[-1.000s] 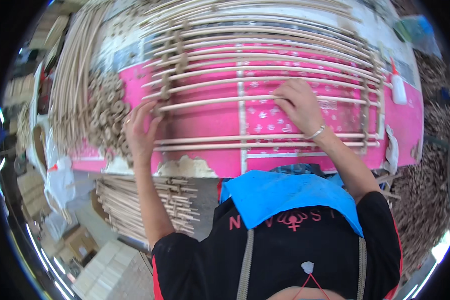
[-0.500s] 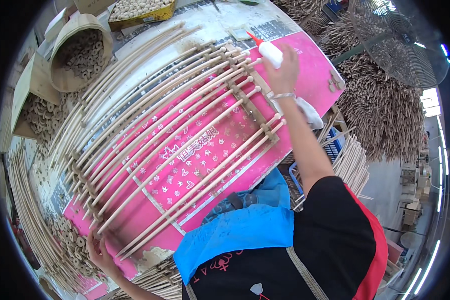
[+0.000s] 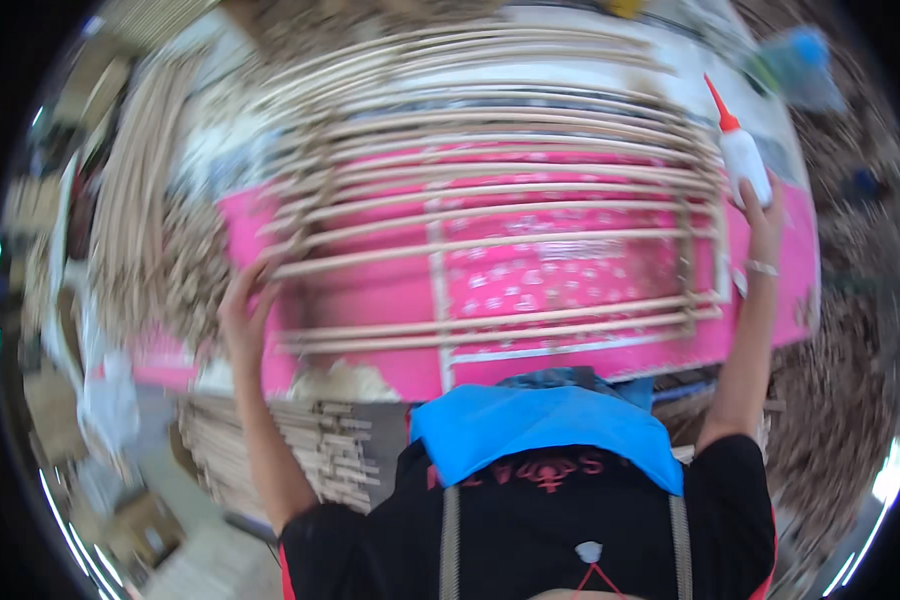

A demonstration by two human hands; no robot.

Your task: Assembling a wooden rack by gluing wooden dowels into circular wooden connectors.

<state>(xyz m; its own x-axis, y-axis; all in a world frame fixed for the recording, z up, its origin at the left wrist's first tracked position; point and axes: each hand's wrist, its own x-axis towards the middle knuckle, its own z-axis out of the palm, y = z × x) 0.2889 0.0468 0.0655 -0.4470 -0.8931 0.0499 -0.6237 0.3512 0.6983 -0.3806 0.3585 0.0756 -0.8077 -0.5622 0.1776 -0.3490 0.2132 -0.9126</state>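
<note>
In my right hand (image 3: 763,222) is a white squeeze bottle (image 3: 745,165) with a long red nozzle pointing up, gripped near its base at the right ends of the rods. My left hand (image 3: 242,305) is at the left end of a pale wooden rod (image 3: 390,258), thumb and fingers apart; blur hides whether it touches the rod. Several such rods lie side by side across the pink patterned tabletop (image 3: 370,290). Brownish pieces cross them near both ends. Two more rods (image 3: 530,325) lie closer to me, beyond a gap.
A heap of small wooden pieces (image 3: 195,265) and a bundle of long rods (image 3: 140,170) are at the left. Stacked sticks (image 3: 270,445) sit below the table's near edge. More brown sticks (image 3: 850,430) fill the right side. A clear bag with blue (image 3: 800,62) is at the far right.
The whole view has swung round, so the rods now run nearly level across it, with blur. My right hand still holds the bottle; my left stays near the rods' left ends.
</note>
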